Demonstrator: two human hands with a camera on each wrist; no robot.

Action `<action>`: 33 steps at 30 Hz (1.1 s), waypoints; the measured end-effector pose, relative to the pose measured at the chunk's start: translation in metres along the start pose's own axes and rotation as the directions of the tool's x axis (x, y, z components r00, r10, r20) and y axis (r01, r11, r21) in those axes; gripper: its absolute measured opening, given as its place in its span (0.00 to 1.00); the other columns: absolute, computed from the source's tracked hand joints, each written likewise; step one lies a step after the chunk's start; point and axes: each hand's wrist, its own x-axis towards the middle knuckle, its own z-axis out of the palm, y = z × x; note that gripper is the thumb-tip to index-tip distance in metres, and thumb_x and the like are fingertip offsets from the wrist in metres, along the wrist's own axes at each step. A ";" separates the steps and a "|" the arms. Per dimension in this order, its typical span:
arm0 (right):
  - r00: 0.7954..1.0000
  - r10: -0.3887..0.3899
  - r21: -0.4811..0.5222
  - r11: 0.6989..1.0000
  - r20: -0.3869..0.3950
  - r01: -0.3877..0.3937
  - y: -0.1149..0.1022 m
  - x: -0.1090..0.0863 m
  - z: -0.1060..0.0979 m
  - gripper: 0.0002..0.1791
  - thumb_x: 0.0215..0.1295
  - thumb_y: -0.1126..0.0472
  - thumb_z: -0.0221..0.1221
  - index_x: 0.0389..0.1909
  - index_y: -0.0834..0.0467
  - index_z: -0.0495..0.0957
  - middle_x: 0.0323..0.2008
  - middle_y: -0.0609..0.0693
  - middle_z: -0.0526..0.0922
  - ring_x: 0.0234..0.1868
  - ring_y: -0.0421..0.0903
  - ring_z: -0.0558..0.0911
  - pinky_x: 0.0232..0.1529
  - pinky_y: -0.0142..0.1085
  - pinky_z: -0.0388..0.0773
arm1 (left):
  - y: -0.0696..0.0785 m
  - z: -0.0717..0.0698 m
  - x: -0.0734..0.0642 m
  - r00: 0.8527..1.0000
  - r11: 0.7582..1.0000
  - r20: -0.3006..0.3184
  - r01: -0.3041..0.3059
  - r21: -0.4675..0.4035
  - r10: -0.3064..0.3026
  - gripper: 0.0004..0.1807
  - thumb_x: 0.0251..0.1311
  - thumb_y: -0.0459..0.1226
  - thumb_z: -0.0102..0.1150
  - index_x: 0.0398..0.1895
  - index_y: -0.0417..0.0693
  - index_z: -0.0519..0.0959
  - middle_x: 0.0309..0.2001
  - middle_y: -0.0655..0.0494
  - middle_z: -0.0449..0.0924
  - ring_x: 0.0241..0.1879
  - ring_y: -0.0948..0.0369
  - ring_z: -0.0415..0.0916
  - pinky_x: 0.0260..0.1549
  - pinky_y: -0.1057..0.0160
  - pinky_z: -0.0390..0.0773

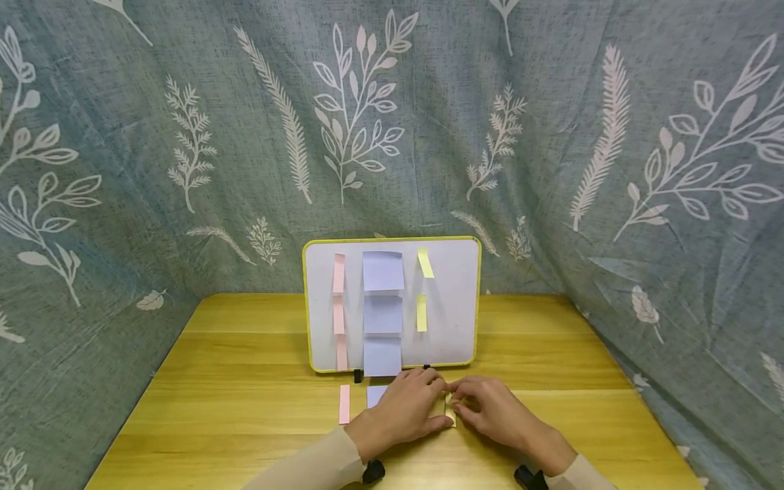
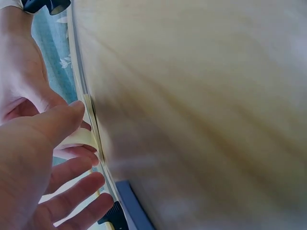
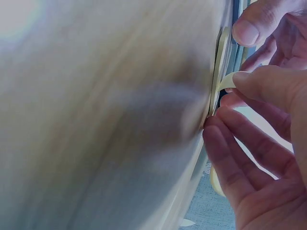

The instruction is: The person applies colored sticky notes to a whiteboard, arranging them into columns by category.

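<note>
A thin pad of narrow yellow sticky notes [image 1: 450, 417] lies on the table between the two hands. My right hand [image 1: 497, 414] pinches the top yellow sticky note [image 3: 229, 82], which curls up from the pad in the right wrist view. Beside the pad, my left hand [image 1: 407, 407] spreads over the table with fingers extended. Its thumb is close to the pad's near end, its fingers toward the far end. It partly hides a blue sticky note pad [image 1: 375, 395]. To the left lies a narrow pink sticky note pad [image 1: 345, 405].
Behind the hands stands a yellow-framed whiteboard [image 1: 456, 306] on black feet [image 1: 358, 376]. It bears three pink notes [image 1: 339, 314], three blue notes [image 1: 382, 314] and two yellow notes [image 1: 421, 313]. Patterned fabric [image 1: 429, 136] hangs around the wooden table [image 1: 233, 388].
</note>
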 end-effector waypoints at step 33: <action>0.979 0.078 0.089 0.994 -0.189 -0.062 -0.004 0.015 -0.009 0.09 0.71 0.76 0.74 0.40 0.59 0.93 0.37 0.49 0.96 0.35 0.32 0.91 0.37 0.29 0.91 | 0.011 -0.008 0.014 0.996 0.997 0.062 0.063 0.047 -0.066 0.26 0.65 0.66 0.82 0.50 0.60 0.89 0.48 0.67 0.87 0.51 0.62 0.84 0.66 0.51 0.87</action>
